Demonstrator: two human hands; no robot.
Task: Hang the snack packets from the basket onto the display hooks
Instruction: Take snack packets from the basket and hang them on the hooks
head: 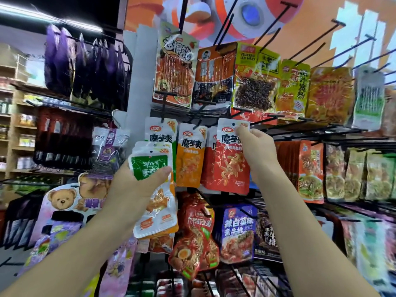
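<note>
Reads 魔芋爽 in dark characters across the red packet (232, 161), under a small red oval logo, with pale curled strips pictured below. Repeats the same 魔芋爽 on the orange packet (189, 159) hanging just beside it on the left, and on the white-and-green packet (160, 130) further left. Prints "VEGETARIAN MEAT" on the yellow-topped packet (255, 82) in the row above, with dark shreds showing through its clear window. Carries 辣白菜味 on the blue packet (237, 230) lower down.

Pinches the red packet's upper right corner between thumb and fingertips of the right hand (256, 146), arm raised, punched hole up near a black hook (265, 120); cannot tell whether threaded. Grips a fanned stack of packets (156, 211) in the left hand (137, 185), thumb pressed across a green-labelled one on top, orange-printed ones beneath, held before the rack's lower left.
</note>
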